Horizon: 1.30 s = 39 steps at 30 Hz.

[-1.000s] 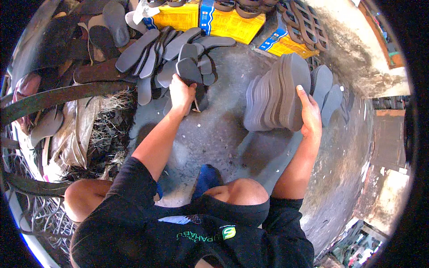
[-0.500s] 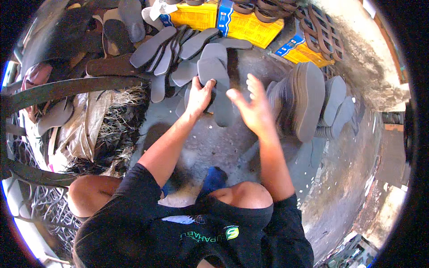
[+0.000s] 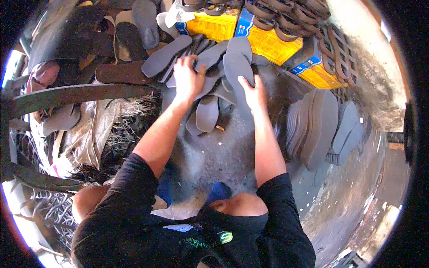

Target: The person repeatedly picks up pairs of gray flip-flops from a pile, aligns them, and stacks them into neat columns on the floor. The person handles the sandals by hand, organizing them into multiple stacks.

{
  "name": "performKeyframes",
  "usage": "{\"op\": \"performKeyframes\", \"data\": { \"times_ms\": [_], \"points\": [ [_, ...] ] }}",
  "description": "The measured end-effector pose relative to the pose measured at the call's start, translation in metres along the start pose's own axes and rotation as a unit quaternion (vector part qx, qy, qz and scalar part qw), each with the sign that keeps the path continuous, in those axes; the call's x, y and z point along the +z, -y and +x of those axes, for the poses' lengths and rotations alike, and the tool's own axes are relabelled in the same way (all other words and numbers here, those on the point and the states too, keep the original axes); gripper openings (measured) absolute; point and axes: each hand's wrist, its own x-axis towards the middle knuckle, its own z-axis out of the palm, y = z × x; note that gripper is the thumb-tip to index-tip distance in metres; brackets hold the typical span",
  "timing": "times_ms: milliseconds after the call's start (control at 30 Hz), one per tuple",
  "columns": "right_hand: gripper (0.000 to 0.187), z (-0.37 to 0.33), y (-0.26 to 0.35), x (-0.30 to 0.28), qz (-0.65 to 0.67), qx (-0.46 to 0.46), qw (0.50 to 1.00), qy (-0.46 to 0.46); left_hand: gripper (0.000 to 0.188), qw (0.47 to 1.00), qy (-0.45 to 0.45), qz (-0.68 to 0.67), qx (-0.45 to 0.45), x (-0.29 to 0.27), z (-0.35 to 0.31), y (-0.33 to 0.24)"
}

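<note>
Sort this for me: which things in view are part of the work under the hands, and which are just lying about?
In hand:
- left hand, flat on the loose grey soles
- right hand, on one grey sole
- sole stack, standing on edge to the right

Lying about:
- yellow boxes
- brown straps on the boxes
- sack
- dark bar

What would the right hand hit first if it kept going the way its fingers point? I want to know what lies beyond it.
The right hand already rests on a grey sole; beyond it, probably the yellow boxes, though depth is unclear.
</note>
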Motion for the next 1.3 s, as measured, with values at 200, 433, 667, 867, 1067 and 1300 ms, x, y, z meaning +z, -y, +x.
{"op": "performKeyframes", "data": {
  "times_ms": [200, 433, 667, 867, 1067, 1300],
  "points": [
    [0.065, 0.076, 0.034, -0.030, -0.194, -0.110, 0.945, 0.240, 0.142, 0.965, 0.134, 0.202, -0.103, -0.033, 0.041, 0.054],
    [0.061, 0.147, 0.088, 0.011, -0.405, -0.066, 0.825, 0.388, 0.157, 0.892, 0.336, 0.284, -0.105, -0.038, 0.060, 0.040],
    [0.065, 0.156, 0.037, 0.051, -0.359, -0.107, 0.873, 0.312, 0.143, 0.905, 0.328, 0.223, -0.152, -0.016, 0.124, 0.044],
    [0.063, 0.143, 0.020, 0.046, -0.284, -0.142, 0.904, 0.287, 0.149, 0.898, 0.332, 0.246, -0.148, 0.024, 0.130, 0.052],
    [0.070, 0.132, 0.013, 0.037, -0.282, -0.138, 0.917, 0.245, 0.149, 0.881, 0.413, 0.215, -0.082, 0.043, 0.166, 0.100],
    [0.084, 0.094, -0.012, 0.021, -0.244, -0.099, 0.942, 0.208, 0.082, 0.899, 0.349, 0.252, -0.080, 0.005, 0.138, 0.049]
  ]
}}
